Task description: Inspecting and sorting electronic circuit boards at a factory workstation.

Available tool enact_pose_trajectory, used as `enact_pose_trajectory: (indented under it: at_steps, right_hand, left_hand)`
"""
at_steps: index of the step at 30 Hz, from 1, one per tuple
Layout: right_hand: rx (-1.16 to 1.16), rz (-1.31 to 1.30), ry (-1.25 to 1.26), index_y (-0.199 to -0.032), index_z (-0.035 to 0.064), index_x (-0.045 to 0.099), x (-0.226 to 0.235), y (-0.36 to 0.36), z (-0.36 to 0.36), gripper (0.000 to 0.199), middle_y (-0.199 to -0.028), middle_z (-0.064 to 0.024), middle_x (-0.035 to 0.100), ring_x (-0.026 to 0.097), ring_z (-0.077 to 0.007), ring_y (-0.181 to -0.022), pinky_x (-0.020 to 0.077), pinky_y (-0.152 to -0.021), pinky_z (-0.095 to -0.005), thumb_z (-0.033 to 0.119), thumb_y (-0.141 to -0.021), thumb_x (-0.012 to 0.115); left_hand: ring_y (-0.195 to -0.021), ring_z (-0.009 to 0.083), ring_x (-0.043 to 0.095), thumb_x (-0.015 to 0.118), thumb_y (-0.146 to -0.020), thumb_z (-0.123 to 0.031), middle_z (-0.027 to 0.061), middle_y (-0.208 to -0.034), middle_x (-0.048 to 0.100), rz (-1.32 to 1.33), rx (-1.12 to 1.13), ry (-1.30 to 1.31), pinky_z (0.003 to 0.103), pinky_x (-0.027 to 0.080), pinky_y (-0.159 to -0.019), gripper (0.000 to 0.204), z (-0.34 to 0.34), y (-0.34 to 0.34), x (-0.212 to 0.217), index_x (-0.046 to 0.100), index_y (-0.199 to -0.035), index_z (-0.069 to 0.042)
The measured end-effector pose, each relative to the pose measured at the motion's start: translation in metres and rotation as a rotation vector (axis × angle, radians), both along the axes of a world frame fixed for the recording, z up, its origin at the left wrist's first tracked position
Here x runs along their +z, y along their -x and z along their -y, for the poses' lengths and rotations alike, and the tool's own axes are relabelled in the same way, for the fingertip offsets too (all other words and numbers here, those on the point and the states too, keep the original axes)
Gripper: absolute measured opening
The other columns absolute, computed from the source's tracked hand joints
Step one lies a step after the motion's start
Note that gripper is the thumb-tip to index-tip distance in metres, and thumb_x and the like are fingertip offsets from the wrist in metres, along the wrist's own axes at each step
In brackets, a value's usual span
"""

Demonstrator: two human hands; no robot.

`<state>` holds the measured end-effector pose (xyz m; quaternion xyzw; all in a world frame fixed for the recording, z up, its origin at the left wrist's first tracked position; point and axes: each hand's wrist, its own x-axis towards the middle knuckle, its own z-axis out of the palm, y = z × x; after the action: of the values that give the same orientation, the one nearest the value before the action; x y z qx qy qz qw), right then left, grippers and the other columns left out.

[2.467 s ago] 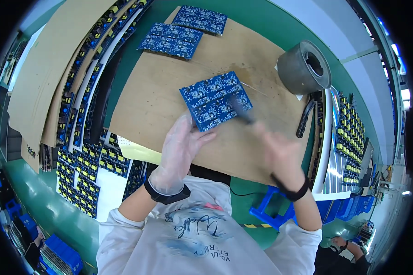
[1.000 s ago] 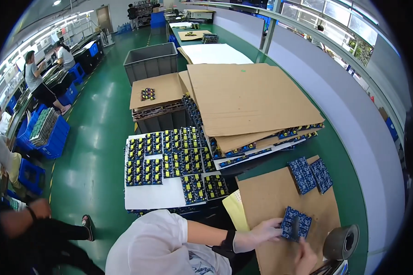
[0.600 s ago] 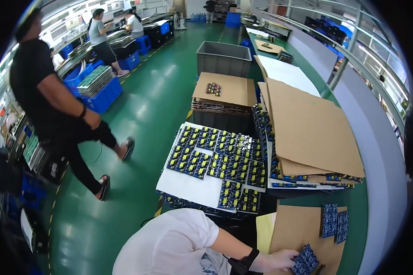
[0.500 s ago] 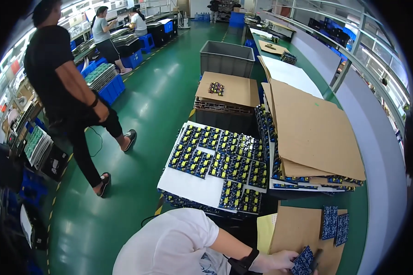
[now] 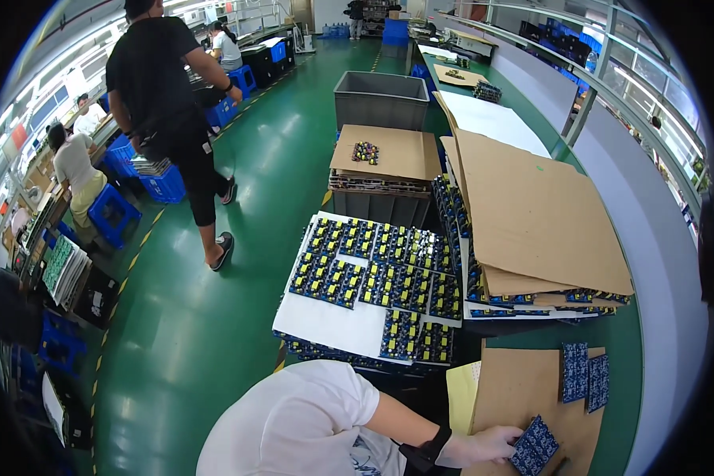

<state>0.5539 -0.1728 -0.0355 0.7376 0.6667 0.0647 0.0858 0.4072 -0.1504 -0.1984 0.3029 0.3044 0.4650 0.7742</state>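
My left hand (image 5: pixel 493 444) reaches in from the lower edge, a dark strap on its wrist. Its fingers are closed on the left edge of a blue circuit board (image 5: pixel 535 447), held tilted over a brown cardboard sheet (image 5: pixel 504 389). Beside the board, at the bottom edge, shows a slim dark object (image 5: pixel 562 466), too little of it to name. My right hand is out of the picture. Two more blue circuit boards (image 5: pixel 575 373) (image 5: pixel 598 383) lie side by side at the far right of the cardboard.
Ahead, boards with yellow parts (image 5: pixel 404 285) lie in rows on a white sheet (image 5: pixel 333 321). Right of them rises a stack of boards topped with cardboard (image 5: pixel 535 214). A grey crate (image 5: pixel 381 99) stands behind. A person in black (image 5: pixel 163 87) walks in the aisle; others sit at left benches.
The board in my left hand has turned to show more of its face. My right fingertips have left the picture. The person in black has walked farther up the aisle.
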Motion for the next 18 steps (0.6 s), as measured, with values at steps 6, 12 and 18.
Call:
enact_pose_trajectory:
  at_steps: [6, 12, 18]
  right_hand:
    - [0.918, -0.384, -0.611, -0.122, 0.0148, 0.061, -0.032, -0.036, 0.03, 0.038, -0.104, -0.0287, 0.061, 0.06, -0.0403, -0.094, 0.0431, -0.083, -0.0495, 0.023, -0.084, 0.062]
    - [0.251, -0.587, -0.443, -0.111, 0.0081, 0.065, -0.042, -0.039, 0.05, 0.029, -0.088, -0.0191, 0.066, 0.064, -0.0342, -0.078, 0.0507, -0.067, -0.0381, 0.004, -0.084, 0.056]
    - [-0.158, -0.07, -0.118, -0.109, 0.0102, 0.063, -0.03, -0.064, 0.03, 0.031, -0.082, -0.013, 0.067, 0.064, -0.0315, -0.071, 0.0511, -0.063, -0.0382, 0.005, -0.08, 0.056]
  left_hand:
    - [-0.09, 0.0101, 0.057, 0.057, -0.086, -0.01, 0.0035, -0.105, 0.06, -0.004, 0.003, -0.065, 0.024, 0.048, -0.073, 0.042, 0.009, 0.007, 0.021, 0.049, -0.127, -0.007]
    - [-0.104, 0.0189, 0.058, 0.058, -0.089, -0.009, 0.0102, -0.113, 0.056, 0.005, 0.0, -0.064, 0.032, 0.048, -0.089, 0.05, 0.012, 0.038, 0.053, 0.037, -0.133, 0.004]
    - [-0.113, 0.0202, 0.053, 0.052, -0.09, -0.007, 0.0107, -0.123, 0.053, -0.039, -0.039, -0.031, 0.039, 0.046, -0.095, 0.047, 0.006, 0.03, 0.061, 0.036, -0.133, 0.002]
